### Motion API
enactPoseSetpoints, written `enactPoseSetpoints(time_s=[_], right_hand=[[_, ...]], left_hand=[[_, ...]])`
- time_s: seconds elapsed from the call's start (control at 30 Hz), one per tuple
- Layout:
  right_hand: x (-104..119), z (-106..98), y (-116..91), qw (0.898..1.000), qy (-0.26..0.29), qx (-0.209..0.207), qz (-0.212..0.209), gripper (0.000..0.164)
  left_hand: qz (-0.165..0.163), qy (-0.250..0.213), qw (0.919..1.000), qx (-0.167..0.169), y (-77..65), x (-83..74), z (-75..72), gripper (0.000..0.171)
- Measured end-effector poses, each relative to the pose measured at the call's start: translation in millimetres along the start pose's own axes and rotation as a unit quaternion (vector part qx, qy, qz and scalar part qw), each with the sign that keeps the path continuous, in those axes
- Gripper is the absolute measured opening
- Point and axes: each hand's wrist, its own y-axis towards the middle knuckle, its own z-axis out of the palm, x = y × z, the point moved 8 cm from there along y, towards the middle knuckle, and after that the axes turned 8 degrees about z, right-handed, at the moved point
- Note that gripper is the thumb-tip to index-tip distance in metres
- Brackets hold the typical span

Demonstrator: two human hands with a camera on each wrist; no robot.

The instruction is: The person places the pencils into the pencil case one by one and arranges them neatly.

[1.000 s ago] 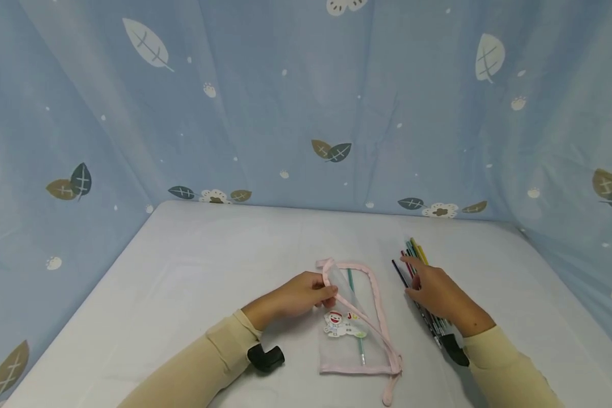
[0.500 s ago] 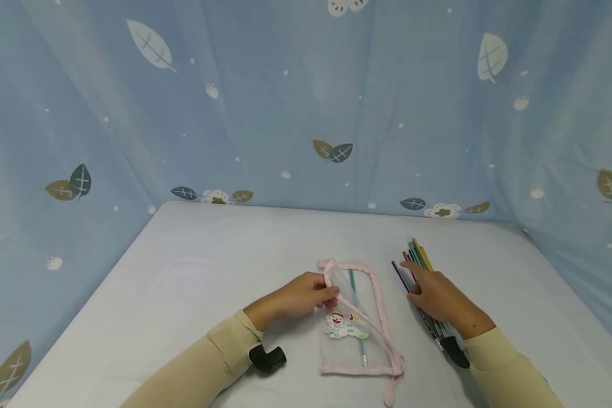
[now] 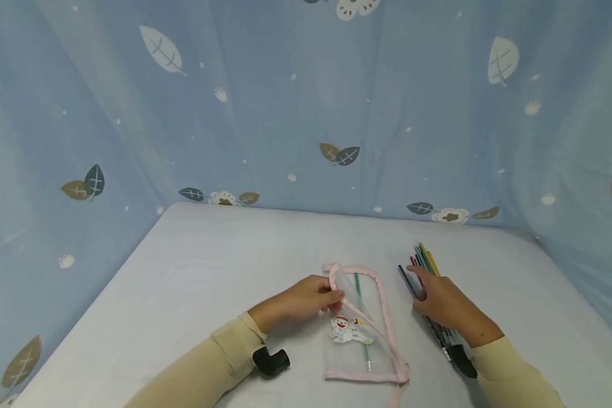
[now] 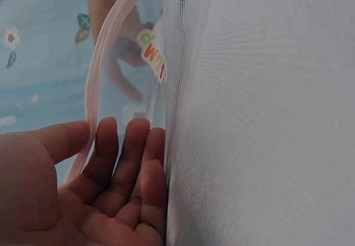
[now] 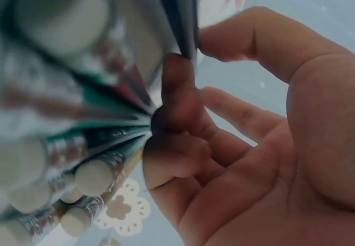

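With the left hand, pinching the pink edge of a see-through mesh pouch between thumb and forefinger, leaving that edge slanting diagonally across the opening; in the left wrist view, bending the remaining fingers loosely just behind it, beside the mesh. Lying on the white table between both hands, with a cartoon sticker on the front, and showing a slim green pencil lengthwise through the mesh. With the right hand, well apart from the pouch, bearing on a dark pencil at the near side of a pencil bundle, apparently pinching it between thumb and a curled finger while reaching the forefinger out over the others. Cannot tell of any grip on the rest of the bundle. Crowding the right wrist view with pale eraser ends, blurred at the top. Compared with a second ago, differing little: keeping the same pinch on the edge and nearly the same hold at the pencils; appearing slightly further right and lower in the head view, curtain included, and now running out of frame at the pouch's pink tail.
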Motion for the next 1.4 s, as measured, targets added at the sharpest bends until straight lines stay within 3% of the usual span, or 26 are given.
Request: enactPoseSetpoints(time_s=[0.3, 0.5, 0.73, 1.2, 1.4], right_hand=[[5.3, -11.4, -4.1, 0.999, 0.019, -0.023, -0.01, 0.076], [15.6, -18.5, -3.3, 0.998, 0.028, -0.054, -0.035, 0.069], [20.5, -22.9, -5.9, 0.996, 0.045, -0.068, -0.03, 0.056], [31.3, -41.8, -14.7, 0.98, 0.114, -0.154, -0.056, 0.041], [31.2, -38.8, -13.6, 0.972, 0.165, -0.157, -0.062, 0.058]], left_hand=[[-0.007, -0.003, 1.0, 0.002, 0.9, 1.8, 2.8, 0.029], [-0.005, 0.002, 1.0, 0.0, 1.7, 0.6, -0.6, 0.03], [-0.006, 0.003, 1.0, 0.003, 1.8, 0.8, -1.0, 0.03], [-0.005, 0.004, 1.0, 0.0, 3.0, -4.0, -3.0, 0.028], [-0.007, -0.002, 1.0, 0.005, 1.9, -1.9, -1.3, 0.029]])
